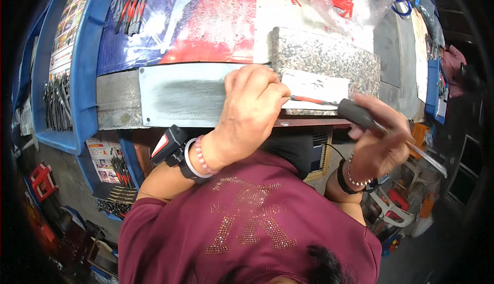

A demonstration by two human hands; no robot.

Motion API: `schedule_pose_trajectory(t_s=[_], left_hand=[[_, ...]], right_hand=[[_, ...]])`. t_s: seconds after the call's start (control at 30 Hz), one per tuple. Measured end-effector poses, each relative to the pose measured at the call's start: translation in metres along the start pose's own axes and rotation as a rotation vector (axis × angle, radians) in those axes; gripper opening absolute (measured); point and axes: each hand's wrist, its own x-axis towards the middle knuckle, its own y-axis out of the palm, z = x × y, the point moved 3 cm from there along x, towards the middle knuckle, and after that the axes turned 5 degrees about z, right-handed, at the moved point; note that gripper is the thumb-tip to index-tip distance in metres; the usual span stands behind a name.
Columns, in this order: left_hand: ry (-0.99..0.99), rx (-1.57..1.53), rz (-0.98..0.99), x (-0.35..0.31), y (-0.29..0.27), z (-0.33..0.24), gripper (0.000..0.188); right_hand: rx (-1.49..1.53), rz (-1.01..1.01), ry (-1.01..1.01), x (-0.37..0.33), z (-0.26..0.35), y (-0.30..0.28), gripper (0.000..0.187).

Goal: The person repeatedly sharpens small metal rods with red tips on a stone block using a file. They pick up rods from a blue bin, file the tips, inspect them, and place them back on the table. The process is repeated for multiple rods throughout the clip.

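My left hand (252, 104) is closed, its fingertips pinching one end of a slim red-and-black stick (311, 100). The stick points right, over a white paper (316, 86) with dark smudges, at the front edge of a speckled stone block (329, 52). My right hand (381, 140) grips a tool with a thick black handle (355, 113) and a long metal shaft (429, 159) pointing down to the right. The handle's end is close to the stick's right end; whether they touch I cannot tell. Beneath my left hand lies a pale plate (180, 91) with dark smears.
Blue trays (80, 78) on the left hold bundles of black sticks (57, 101). More red-and-black sticks (135, 9) lie on the bench's far side. A clear plastic bag (355, 1) holds red pieces at the back right. Another person (454, 68) is at the far right.
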Motion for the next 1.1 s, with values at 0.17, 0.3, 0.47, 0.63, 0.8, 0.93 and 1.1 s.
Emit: schedule_pose_trajectory(t_s=[0.17, 0.3, 0.47, 0.63, 0.8, 0.93, 1.1], left_hand=[[0.005, 0.014, -0.002, 0.003, 0.0, -0.001, 0.013], [0.018, 0.023, -0.006, 0.005, 0.0, -0.002, 0.014], [-0.006, 0.011, 0.016, 0.002, -0.001, -0.002, 0.014], [-0.002, 0.03, 0.009, 0.003, -0.002, -0.003, 0.016], [0.008, 0.027, 0.007, 0.003, -0.001, -0.003, 0.015], [0.016, 0.02, 0.005, 0.002, 0.0, -0.003, 0.015], [0.018, 0.036, 0.021, 0.001, -0.001, -0.003, 0.015]], right_hand=[[-0.284, 0.131, -0.298, 0.005, -0.002, 0.002, 0.055], [-0.074, 0.331, 0.121, 0.0, -0.023, 0.009, 0.061], [0.103, -0.005, 0.176, -0.017, -0.03, -0.011, 0.061], [0.192, -0.085, 0.217, -0.035, -0.04, -0.024, 0.061], [0.16, -0.048, 0.203, -0.041, -0.041, -0.025, 0.055], [0.204, -0.028, 0.213, -0.043, -0.039, -0.018, 0.048], [0.355, 0.012, 0.288, -0.052, -0.038, -0.006, 0.034]])
